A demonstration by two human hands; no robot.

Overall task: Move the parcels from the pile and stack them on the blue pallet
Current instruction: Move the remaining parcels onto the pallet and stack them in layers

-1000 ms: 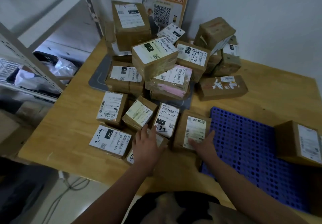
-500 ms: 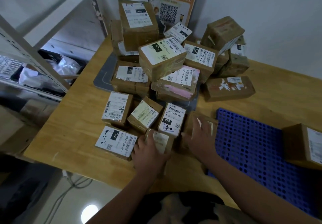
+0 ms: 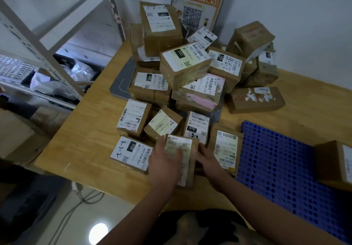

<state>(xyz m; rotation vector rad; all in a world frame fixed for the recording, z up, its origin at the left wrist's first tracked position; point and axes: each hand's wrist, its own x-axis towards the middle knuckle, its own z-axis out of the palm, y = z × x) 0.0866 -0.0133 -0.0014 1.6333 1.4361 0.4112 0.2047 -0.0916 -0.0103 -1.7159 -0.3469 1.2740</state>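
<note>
- Wooden table (image 3: 91,130): carries both the pile and the pallet, and the person stands at its near edge.
- Pile of parcels (image 3: 185,67): brown cartons with white labels, heaped several deep toward the wall at the back and lying in a loose single layer at the front. Most of the stock is not yet moved, so the task looks to be at an early stage.
- Blue pallet (image 3: 276,168): a perforated plastic pallet lying flat on the table to the right of the pile, mostly bare.
- Parcel on pallet (image 3: 331,163): one carton at the pallet's right side, partly cut off by the frame edge.
- Front parcel (image 3: 187,147): the item in hand. It sits at the near edge of the pile, just beside the 032 parcel (image 3: 131,153) on its left and a long-label parcel (image 3: 226,149) on its right. Whether it is off the table yet cannot be told.
- Left hand (image 3: 164,164): grips the front parcel's left side, fingers together along the edge, thumb laid across the label.
- Right hand (image 3: 207,159): fingers straight and pressed together against the parcel's right side.
- Step, as judged: the pick-up. The next move calls for a lift clear of the neighbouring parcels, a carry to the right, and a flat placing on the pallet beside the carton there.
</note>
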